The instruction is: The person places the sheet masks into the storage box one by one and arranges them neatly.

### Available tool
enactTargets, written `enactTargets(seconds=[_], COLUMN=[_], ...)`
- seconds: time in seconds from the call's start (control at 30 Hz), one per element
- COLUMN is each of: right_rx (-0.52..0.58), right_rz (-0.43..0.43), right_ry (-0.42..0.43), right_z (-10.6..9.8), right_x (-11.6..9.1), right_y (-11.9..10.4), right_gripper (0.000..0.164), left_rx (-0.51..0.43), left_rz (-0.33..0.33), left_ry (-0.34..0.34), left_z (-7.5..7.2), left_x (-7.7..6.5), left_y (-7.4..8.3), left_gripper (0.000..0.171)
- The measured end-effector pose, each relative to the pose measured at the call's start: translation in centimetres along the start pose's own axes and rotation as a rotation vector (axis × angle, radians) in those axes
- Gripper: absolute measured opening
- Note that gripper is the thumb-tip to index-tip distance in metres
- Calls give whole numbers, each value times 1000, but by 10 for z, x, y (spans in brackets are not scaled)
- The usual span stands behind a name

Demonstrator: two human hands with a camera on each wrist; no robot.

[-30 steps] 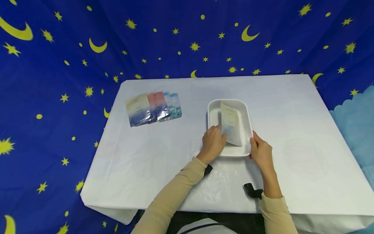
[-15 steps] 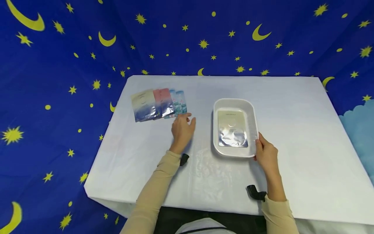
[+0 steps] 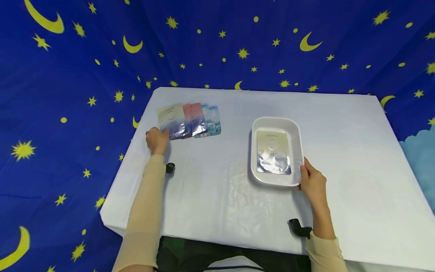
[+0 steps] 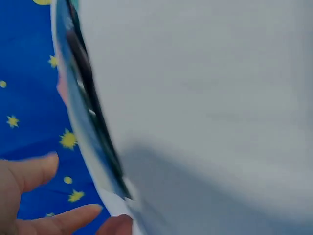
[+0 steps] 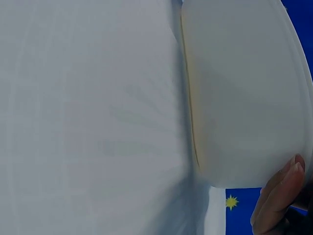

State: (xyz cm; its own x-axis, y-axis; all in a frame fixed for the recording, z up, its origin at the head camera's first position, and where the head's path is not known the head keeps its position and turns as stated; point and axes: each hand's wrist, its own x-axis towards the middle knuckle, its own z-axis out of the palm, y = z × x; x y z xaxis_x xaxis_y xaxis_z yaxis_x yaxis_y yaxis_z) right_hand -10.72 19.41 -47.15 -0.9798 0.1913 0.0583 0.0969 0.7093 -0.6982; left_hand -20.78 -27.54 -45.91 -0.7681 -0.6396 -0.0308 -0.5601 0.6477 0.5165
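My left hand (image 3: 157, 140) is at the near left corner of a fanned row of flat sheet mask packets. In the left wrist view its fingers (image 4: 36, 169) are spread beside the packets' edges (image 4: 95, 115). The nearest packet (image 3: 171, 117) fades from cream to blue; pink-and-blue packets (image 3: 196, 117) and teal-patterned packets (image 3: 213, 121) overlap to its right. My right hand (image 3: 313, 183) grips the near right rim of a white plastic tray (image 3: 296, 151), thumb on top. A cream and silver packet (image 3: 273, 151) lies flat inside the tray, face up.
A white cloth covers the table (image 3: 234, 211). Behind and to the left hangs a blue curtain (image 3: 81, 68) with yellow moons and stars. Black camera mounts (image 3: 300, 228) stick out from both wrists.
The cream packet has been let go and now lies flat in the tray. My left hand has moved from the tray leftward to the packets. The right hand still holds the tray.
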Motion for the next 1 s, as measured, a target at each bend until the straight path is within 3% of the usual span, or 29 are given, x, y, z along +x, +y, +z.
enactTargets(seconds=[0.17, 0.27, 0.4, 0.63, 0.87, 1.0], right_rx=[9, 15, 15, 32, 35, 25], right_rz=[15, 23, 42, 41, 43, 49], right_ry=[4, 1, -11, -19, -5, 0], right_z=[0, 1, 2, 4, 4, 4], right_x=[-1, -2, -2, -3, 0, 1], right_y=[1, 1, 2, 3, 2, 2], right_gripper=[38, 38, 39, 39, 38, 38], left_rx=[97, 146, 133, -110, -321, -548], left_rz=[-21, -18, -54, -148, -262, -349], left_ry=[-130, -132, -117, -122, -95, -117], left_z=[4, 8, 13, 8, 5, 7], left_x=[8, 10, 11, 13, 17, 20], left_y=[-5, -2, -1, -12, -16, -17], left_gripper=[70, 71, 69, 74, 38, 32])
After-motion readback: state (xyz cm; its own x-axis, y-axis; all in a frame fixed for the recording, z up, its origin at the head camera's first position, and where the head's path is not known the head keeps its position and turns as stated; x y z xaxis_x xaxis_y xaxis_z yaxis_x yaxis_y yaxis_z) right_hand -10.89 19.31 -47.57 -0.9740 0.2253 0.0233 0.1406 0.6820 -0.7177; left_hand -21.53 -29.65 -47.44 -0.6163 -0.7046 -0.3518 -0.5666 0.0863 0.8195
